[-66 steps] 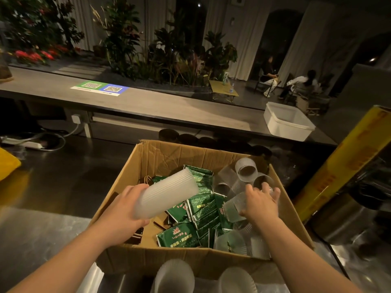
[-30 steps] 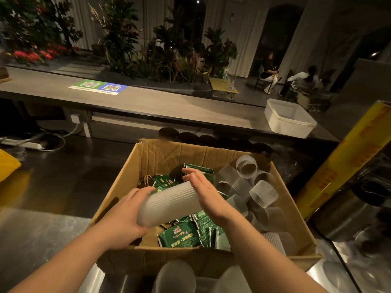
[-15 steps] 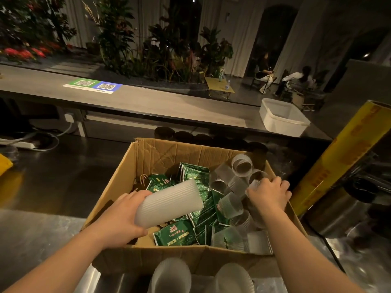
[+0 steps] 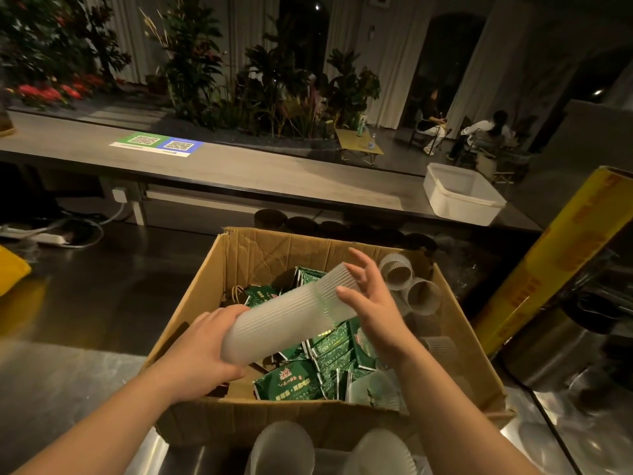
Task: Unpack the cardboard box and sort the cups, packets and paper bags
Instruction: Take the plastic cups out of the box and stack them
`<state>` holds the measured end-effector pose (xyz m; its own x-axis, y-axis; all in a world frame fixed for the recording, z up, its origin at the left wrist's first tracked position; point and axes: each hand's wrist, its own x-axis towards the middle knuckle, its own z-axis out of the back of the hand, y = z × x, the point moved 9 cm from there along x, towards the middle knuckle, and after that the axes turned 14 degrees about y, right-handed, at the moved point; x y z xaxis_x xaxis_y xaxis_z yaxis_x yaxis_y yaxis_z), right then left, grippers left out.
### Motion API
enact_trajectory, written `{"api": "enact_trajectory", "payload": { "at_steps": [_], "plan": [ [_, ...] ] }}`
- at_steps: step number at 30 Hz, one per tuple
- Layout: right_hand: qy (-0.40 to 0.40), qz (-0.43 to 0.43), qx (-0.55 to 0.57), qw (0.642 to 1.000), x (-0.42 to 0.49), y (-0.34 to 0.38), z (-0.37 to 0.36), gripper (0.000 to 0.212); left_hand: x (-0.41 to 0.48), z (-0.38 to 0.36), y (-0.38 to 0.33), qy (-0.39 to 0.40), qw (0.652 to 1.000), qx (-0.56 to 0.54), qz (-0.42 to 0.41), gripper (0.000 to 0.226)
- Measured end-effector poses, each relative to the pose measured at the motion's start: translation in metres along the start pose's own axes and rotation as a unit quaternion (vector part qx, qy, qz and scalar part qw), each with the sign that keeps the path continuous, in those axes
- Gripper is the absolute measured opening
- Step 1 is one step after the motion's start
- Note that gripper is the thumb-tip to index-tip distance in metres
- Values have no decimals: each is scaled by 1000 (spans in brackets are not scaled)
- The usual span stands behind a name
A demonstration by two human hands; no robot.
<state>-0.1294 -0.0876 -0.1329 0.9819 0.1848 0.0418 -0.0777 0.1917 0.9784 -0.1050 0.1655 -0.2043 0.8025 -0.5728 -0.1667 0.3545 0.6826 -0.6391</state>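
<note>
Steel counter (image 4: 89,296) bearing cardboard box (image 4: 274,255) holding green packets (image 4: 294,382), loose ribbed cups (image 4: 423,296); left hand (image 4: 202,354) gripping cup stack (image 4: 284,323) over it; right hand (image 4: 373,310), fingers spread, touching stack's end.

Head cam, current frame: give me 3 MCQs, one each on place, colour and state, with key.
1. The stack of ribbed cups is:
A. on the far counter
B. above the cardboard box
C. in the white tub

2. The packets in the box are:
A. green
B. red
C. blue

3. The left hand:
A. lies flat on the box rim
B. pinches a packet
C. grips the stack's near end

Key:
1 B, the stack is held over the open box.
2 A, green wrappers fill the box's middle.
3 C, the fingers curl round the stack's base.
</note>
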Motion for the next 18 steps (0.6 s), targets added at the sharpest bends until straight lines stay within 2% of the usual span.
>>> {"api": "enact_trajectory", "payload": {
  "at_steps": [3,7,11,13,16,18],
  "plan": [
    [35,-14,-76,996,-2,2,-22,55,-2,2,0,-10,1000,5,-5,92],
    [40,-7,-138,990,-8,19,-39,45,-7,4,-9,-19,1000,0,-20,94],
    [41,23,-236,971,-25,60,-51,45,-15,13,-28,-62,997,-21,-38,101],
    [43,37,-293,954,-38,89,-52,48,-26,13,-43,-84,994,-39,-66,100],
    [56,66,-335,938,-61,129,-50,60,-45,4,-66,-75,987,-102,-97,95],
    [79,69,-341,934,-79,147,-53,66,-65,8,-89,-127,978,-84,-139,87]
  ]
}}
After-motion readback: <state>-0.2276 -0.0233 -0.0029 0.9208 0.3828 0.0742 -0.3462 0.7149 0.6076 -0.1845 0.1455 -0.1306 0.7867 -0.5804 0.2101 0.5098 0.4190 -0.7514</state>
